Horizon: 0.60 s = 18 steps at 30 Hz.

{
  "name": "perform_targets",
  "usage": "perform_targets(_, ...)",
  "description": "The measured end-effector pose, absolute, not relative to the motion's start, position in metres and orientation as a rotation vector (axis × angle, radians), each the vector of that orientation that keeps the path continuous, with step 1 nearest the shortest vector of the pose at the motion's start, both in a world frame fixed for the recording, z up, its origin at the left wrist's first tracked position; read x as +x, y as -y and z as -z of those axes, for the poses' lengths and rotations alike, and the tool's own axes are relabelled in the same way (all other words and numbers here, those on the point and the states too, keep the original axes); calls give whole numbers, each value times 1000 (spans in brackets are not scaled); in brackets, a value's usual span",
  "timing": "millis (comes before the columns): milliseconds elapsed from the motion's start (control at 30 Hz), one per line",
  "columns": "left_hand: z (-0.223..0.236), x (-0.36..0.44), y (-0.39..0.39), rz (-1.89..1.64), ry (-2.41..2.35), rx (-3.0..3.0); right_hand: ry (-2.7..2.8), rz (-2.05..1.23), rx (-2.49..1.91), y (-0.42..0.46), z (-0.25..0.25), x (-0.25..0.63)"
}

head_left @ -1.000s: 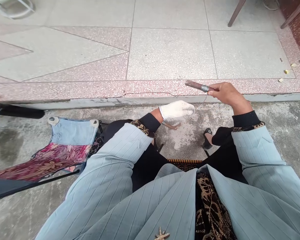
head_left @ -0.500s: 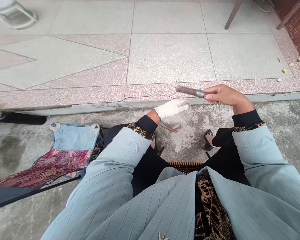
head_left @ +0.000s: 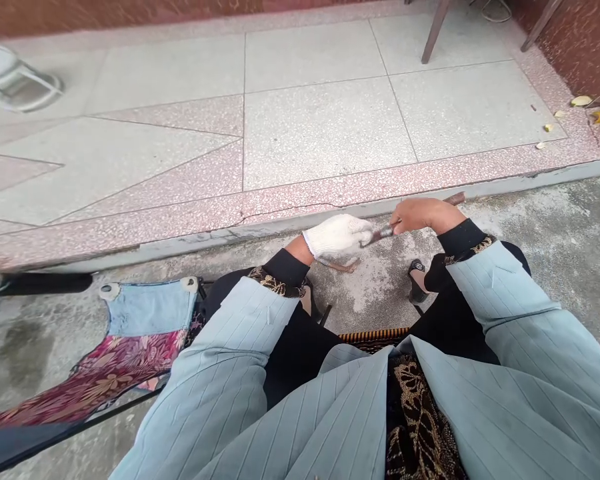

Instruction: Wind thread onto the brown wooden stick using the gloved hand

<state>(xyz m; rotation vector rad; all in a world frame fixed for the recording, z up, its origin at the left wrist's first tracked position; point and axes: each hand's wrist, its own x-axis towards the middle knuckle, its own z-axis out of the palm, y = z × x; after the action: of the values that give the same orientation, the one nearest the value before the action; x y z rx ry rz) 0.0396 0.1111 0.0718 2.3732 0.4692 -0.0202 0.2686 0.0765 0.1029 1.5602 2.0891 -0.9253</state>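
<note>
My right hand [head_left: 423, 215] is bare and closed around a dark stick-like tool with a metal band [head_left: 386, 231]; its far end shows past my wrist. My left hand [head_left: 337, 235] wears a white knitted glove and meets the tool's near tip, fingers curled about it. Both hands hover over the concrete ground between my knees. A small brown curved piece [head_left: 341, 266] lies on the concrete just under the gloved hand. My pale blue striped sleeves fill the lower view.
A folding chair with red floral and blue fabric [head_left: 125, 347] stands at my left. A raised terrazzo step [head_left: 260, 200] runs across ahead. Wooden chair legs [head_left: 434, 33] stand far right, a white stool base [head_left: 15, 83] far left. My shoe [head_left: 417, 280] rests on the concrete.
My right hand dropped from in front of the step and brought the tool down to the gloved left hand, which now closes on its tip. The view tilted upward.
</note>
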Motion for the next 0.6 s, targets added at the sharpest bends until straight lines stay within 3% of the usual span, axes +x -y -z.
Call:
perform_targets(133,-71,32,-118,44,-558,2421,-2109,1619,1174,-72,-119,278)
perform_targets(267,-61,37,-111,45,-575,2318,-2389,1904,1406,-70,-138,300)
perform_targets(367,-56,44,-98,182,-679,2418,-2397,1774,1814,-74,-134,308)
perform_targets(467,-57,49,-88,250,-659,2578,-2270,1423,2109,-80,-122,307)
perform_targets(600,-66,47,-89,357,-685,2825,-2140,876,2023,-82,-107,291)
